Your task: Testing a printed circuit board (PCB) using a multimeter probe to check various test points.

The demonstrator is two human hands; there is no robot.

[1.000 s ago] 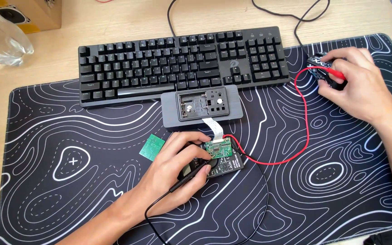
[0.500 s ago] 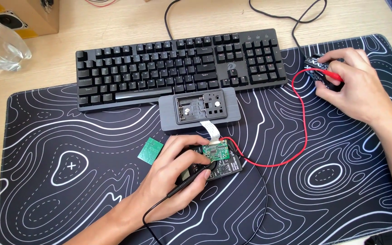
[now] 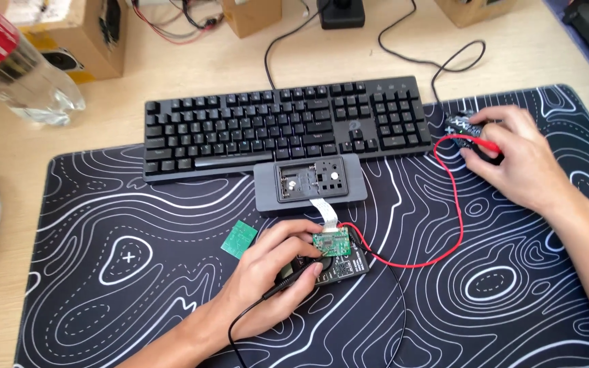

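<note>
My left hand [image 3: 267,272] grips a black test probe [image 3: 293,277] and presses its tip against a small green circuit board [image 3: 330,242] that lies on a dark device [image 3: 346,264]. A white ribbon cable [image 3: 326,211] links that board to an opened grey case [image 3: 310,182]. My right hand [image 3: 518,158] holds a red-tipped probe [image 3: 487,144] on a small dark gadget [image 3: 459,127] at the mat's far right. A red lead [image 3: 457,204] runs between the two spots.
A black keyboard [image 3: 281,123] lies along the back of the patterned desk mat [image 3: 117,300]. A loose green board [image 3: 240,238] sits left of my left hand. A plastic bottle [image 3: 22,68] and cardboard boxes [image 3: 83,34] stand at the back left.
The view has shifted so everything sits lower in the frame. Both hands remain on their probes, in the same places.
</note>
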